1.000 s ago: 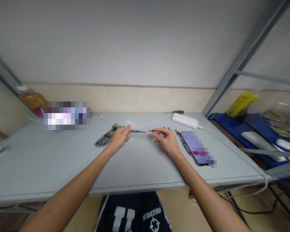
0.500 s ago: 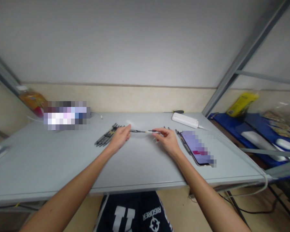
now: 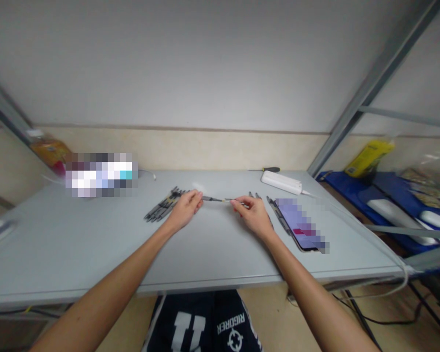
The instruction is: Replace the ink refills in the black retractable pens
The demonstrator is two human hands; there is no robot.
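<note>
A slim dark grey pen is held level above the table, stretched between my two hands. The fingers of my left hand are closed around its left part. On the other side, my right hand pinches its narrow right end between thumb and fingertips; whether that end is a separate piece, I cannot tell. Several similar grey pens lie side by side on the table, partly behind my left hand. More pens show just beyond my right hand. Another pen rests beside the phone.
On the right of the grey table lie a phone, a white power bank with a cable, and a screwdriver. A blurred-out object and an amber bottle stand back left. A metal frame post rises at right.
My left hand has shifted slightly right with the pen. The fingertips of my right hand sit a little further left, and the gap between the hands is smaller.
</note>
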